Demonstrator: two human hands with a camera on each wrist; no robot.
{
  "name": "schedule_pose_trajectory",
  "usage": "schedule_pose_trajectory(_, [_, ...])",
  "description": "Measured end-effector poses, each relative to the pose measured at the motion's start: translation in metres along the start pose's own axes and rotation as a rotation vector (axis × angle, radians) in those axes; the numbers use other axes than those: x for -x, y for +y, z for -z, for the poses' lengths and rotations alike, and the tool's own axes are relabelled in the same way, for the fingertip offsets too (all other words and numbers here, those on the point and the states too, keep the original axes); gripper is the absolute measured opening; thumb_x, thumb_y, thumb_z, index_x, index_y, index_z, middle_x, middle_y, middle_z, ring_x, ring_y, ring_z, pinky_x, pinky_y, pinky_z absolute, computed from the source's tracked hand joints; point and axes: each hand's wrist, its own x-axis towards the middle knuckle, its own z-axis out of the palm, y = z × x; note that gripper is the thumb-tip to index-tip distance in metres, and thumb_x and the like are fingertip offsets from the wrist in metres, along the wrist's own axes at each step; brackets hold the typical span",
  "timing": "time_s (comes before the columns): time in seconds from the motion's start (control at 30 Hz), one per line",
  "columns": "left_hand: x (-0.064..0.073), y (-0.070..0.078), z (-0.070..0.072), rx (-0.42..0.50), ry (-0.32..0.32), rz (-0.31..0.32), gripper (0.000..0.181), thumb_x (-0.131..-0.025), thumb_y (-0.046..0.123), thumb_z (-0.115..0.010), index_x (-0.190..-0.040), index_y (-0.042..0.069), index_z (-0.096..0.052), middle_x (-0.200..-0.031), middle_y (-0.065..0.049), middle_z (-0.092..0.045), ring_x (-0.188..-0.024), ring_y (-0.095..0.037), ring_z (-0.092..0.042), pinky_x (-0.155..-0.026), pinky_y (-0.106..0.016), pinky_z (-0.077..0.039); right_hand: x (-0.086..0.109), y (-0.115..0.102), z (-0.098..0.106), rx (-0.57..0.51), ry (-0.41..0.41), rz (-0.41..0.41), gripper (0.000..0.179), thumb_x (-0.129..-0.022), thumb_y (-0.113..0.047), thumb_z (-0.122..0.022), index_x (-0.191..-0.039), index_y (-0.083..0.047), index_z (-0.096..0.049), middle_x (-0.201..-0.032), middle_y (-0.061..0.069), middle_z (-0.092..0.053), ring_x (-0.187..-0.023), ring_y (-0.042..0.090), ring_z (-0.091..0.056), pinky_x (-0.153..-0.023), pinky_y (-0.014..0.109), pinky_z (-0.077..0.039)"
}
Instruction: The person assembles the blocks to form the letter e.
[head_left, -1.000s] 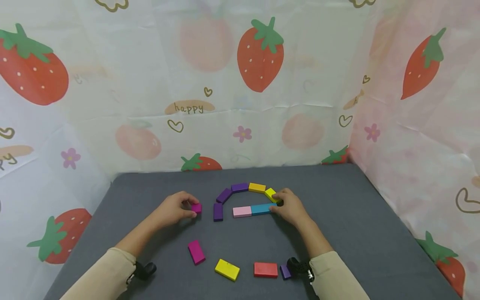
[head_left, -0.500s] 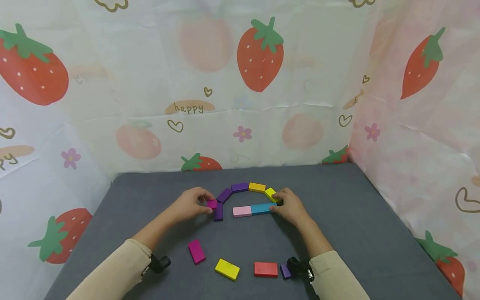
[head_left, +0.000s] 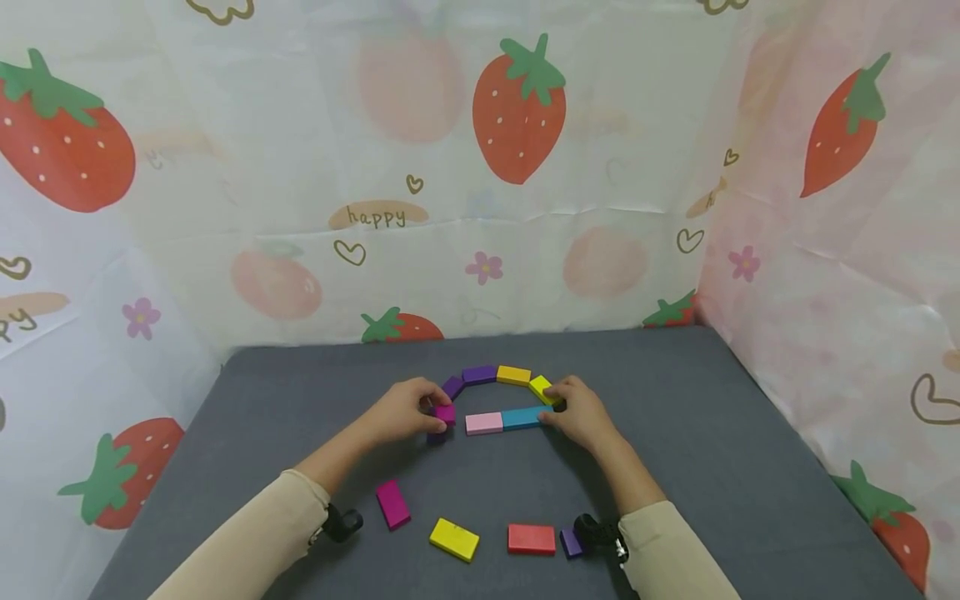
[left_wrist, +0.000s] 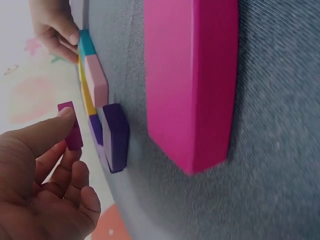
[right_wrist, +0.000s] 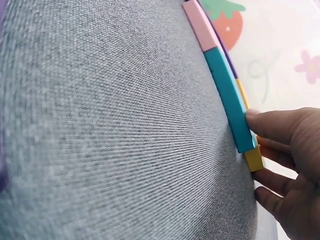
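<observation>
My left hand (head_left: 405, 410) pinches a small magenta block (head_left: 446, 414) between thumb and fingers, over the dark purple block (left_wrist: 116, 135) at the left end of a curved row. In the head view that purple block is mostly covered. My right hand (head_left: 585, 418) curls at the row's right end, its fingers round a yellow block (right_wrist: 254, 159) and its thumb at the edge of a blue block (head_left: 521, 418). Against the blue block's left end lies a pink block (head_left: 483, 424). An orange-yellow block (head_left: 513, 376) and more purple blocks (head_left: 480, 375) form the arc's top.
Nearer on the grey table (head_left: 675, 433) lie a magenta block (head_left: 393, 505), a yellow block (head_left: 454, 540), a red block (head_left: 531, 539) and a purple block (head_left: 571, 543) close to the right wrist camera. A strawberry-print cloth (head_left: 300, 150) stands behind the table.
My left hand has carried the magenta block to the right, from beside the arc to over its left-end purple block. My right hand stays in place.
</observation>
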Motion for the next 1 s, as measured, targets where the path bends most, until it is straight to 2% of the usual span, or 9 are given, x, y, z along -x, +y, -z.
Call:
schedule_pose_trajectory(0.2, [-0.007, 0.0, -0.01, 0.012, -0.02, -0.013, 0.025, -0.084, 0.019, -0.086, -0.107, 0.018, -0.075, -0.102, 0.002, -0.065, -0.094, -0.017, -0.059, -0.089, -0.038, -0.051, 0.002, -0.001, 0.001, -0.011, 0.003, 0.007, 0.046, -0.091, -0.02, -0.079, -0.132, -0.003, -0.067, -0.127, 0.01, -0.058, -0.114, 0.031, -0.059, -0.099, 0.049, -0.05])
schedule_pose_trajectory(0.6, [-0.013, -0.001, -0.021, -0.013, -0.027, -0.012, 0.025, -0.083, 0.018, -0.087, -0.105, 0.017, -0.076, -0.091, -0.001, -0.061, -0.083, -0.016, -0.052, -0.073, -0.032, -0.045, 0.002, -0.001, 0.001, -0.003, 0.002, 0.012, 0.046, -0.091, -0.02, -0.08, -0.131, -0.003, -0.068, -0.126, 0.011, -0.059, -0.113, 0.031, -0.059, -0.098, 0.049, -0.05])
schedule_pose_trajectory(1.0, [-0.013, 0.0, -0.025, -0.045, -0.035, -0.028, 0.024, -0.082, 0.016, -0.087, -0.103, 0.016, -0.076, -0.093, -0.001, -0.063, -0.084, -0.015, -0.053, -0.076, -0.031, -0.046, 0.002, 0.0, -0.001, -0.005, 0.011, 0.017, 0.046, -0.09, -0.018, -0.08, -0.131, -0.002, -0.068, -0.126, 0.011, -0.059, -0.114, 0.032, -0.06, -0.098, 0.049, -0.05])
